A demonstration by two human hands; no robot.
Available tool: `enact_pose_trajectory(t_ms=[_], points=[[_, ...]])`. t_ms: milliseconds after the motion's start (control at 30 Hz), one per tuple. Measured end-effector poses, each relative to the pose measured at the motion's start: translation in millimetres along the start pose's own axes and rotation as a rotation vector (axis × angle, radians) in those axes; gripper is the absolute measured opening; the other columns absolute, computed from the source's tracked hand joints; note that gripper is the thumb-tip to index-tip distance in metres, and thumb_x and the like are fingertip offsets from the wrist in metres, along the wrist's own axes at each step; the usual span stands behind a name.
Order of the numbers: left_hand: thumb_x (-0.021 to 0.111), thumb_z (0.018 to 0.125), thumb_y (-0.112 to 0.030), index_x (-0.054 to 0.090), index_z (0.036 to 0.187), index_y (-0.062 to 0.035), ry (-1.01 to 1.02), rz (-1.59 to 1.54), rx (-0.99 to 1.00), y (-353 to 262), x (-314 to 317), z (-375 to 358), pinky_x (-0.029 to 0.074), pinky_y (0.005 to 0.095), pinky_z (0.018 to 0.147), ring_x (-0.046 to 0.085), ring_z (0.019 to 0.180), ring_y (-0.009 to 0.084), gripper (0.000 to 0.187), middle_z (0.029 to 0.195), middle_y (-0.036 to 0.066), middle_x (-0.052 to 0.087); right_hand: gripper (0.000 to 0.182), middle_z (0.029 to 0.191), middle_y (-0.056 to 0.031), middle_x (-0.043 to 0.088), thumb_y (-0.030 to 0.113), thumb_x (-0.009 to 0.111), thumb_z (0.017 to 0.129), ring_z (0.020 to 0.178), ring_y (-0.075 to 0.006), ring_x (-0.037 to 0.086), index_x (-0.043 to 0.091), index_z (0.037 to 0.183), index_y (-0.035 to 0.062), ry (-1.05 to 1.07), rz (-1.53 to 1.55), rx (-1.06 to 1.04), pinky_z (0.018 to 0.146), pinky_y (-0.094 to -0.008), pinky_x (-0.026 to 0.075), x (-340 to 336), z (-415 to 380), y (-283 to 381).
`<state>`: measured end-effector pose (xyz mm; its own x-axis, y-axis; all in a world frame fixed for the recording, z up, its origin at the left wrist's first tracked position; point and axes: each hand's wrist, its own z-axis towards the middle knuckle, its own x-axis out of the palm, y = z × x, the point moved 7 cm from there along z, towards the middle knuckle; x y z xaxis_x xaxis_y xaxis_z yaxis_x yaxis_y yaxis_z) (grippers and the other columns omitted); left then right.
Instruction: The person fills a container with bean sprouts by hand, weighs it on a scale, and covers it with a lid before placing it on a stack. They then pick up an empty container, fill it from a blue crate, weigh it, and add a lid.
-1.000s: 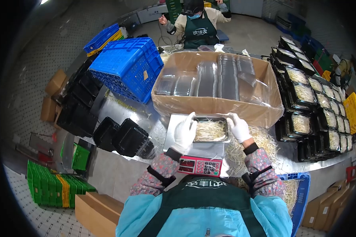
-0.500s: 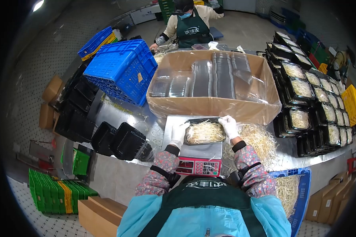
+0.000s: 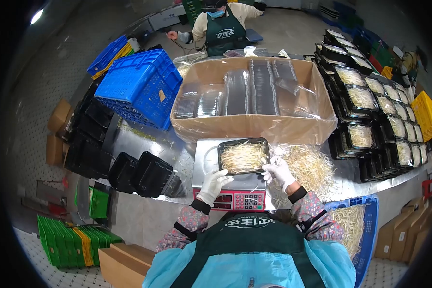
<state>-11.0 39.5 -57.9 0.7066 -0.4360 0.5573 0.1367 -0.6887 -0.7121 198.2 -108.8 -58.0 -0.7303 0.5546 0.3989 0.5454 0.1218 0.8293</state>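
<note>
A black plastic tray (image 3: 220,154) full of pale bean sprouts (image 3: 245,157) is over the steel plate of a red weighing scale (image 3: 204,165). My left hand (image 3: 214,186), in a white glove, is below the tray's near left corner with fingers stretched and apart. Gloved likewise, my right hand (image 3: 279,174) pinches the tray's near right corner between thumb and fingers. A loose heap of bean sprouts (image 3: 309,168) lies on the steel table right of the scale.
Behind the scale stands a carton (image 3: 254,128) lined with plastic, holding stacked clear lids (image 3: 237,93). Blue crates (image 3: 134,79) and empty black trays (image 3: 151,174) are at left. Filled trays (image 3: 362,97) are stacked at right. A blue basket (image 3: 368,230) holds sprouts. A co-worker (image 3: 225,31) stands opposite.
My left hand has left the tray's left side and come down toward me, its fingers opening. My right hand has slid from the far right side to the near right corner.
</note>
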Motion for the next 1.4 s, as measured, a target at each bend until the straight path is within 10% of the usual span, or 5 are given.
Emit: enact_pose_trajectory(t_ms=[433, 567, 767, 1033, 1400], points=[[0.066, 0.084, 0.002, 0.054, 0.088, -0.0024, 0.420, 0.413, 0.028, -11, 135, -4, 0.060, 0.0308, 0.052, 0.063, 0.064, 0.0167, 0.014, 0.079, 0.007, 0.060, 0.030, 0.086, 0.0002, 0.058, 0.017, 0.072, 0.088, 0.078, -0.0092, 0.051, 0.060, 0.112, 0.0051, 0.097, -0.673, -0.509, 0.072, -0.0271, 0.046, -31, -83, 104], [0.060, 0.094, -0.003, 0.044, 0.134, 0.0023, 0.508, 0.275, 0.011, -1, 183, 0, 0.057, 0.0399, 0.086, 0.063, 0.102, 0.0222, 0.043, 0.117, 0.012, 0.059, 0.024, 0.084, 0.0036, 0.060, 0.010, 0.075, 0.083, 0.073, -0.0041, 0.054, 0.059, 0.101, 0.0059, -0.192, -0.101, -0.480, 0.066, -0.0205, 0.046, -110, -102, 113], [0.054, 0.098, -0.010, 0.049, 0.131, 0.0043, 0.526, 0.331, 0.059, -2, 201, 7, 0.056, 0.0355, 0.085, 0.065, 0.099, 0.0232, 0.036, 0.116, 0.015, 0.062, 0.021, 0.088, 0.0000, 0.062, 0.005, 0.070, 0.083, 0.074, -0.0071, 0.056, 0.058, 0.100, 0.0034, -1.102, 0.089, -1.077, 0.068, -0.0225, 0.047, -287, -169, 209], [0.056, 0.098, -0.017, 0.052, 0.128, 0.0050, 0.432, 0.311, 0.053, -1, 174, 10, 0.057, 0.0346, 0.080, 0.067, 0.094, 0.0235, 0.037, 0.111, 0.016, 0.064, 0.043, 0.078, -0.0081, 0.053, 0.013, 0.074, 0.083, 0.050, -0.0187, 0.053, 0.038, 0.106, 0.0084, -1.251, 0.340, -0.730, 0.041, -0.0377, 0.052, -388, -136, 205], [0.060, 0.096, -0.026, 0.045, 0.137, 0.0053, -0.990, 1.703, 0.944, -166, -105, -74, 0.035, 0.0470, 0.110, 0.045, 0.129, 0.0404, 0.054, 0.138, 0.029, 0.047, 0.036, 0.091, -0.0107, 0.066, 0.036, 0.060, 0.097, 0.064, -0.0170, 0.064, 0.048, 0.117, 0.0092, -1.173, 0.332, -0.683, 0.048, -0.0298, 0.055, -339, -170, 103]])
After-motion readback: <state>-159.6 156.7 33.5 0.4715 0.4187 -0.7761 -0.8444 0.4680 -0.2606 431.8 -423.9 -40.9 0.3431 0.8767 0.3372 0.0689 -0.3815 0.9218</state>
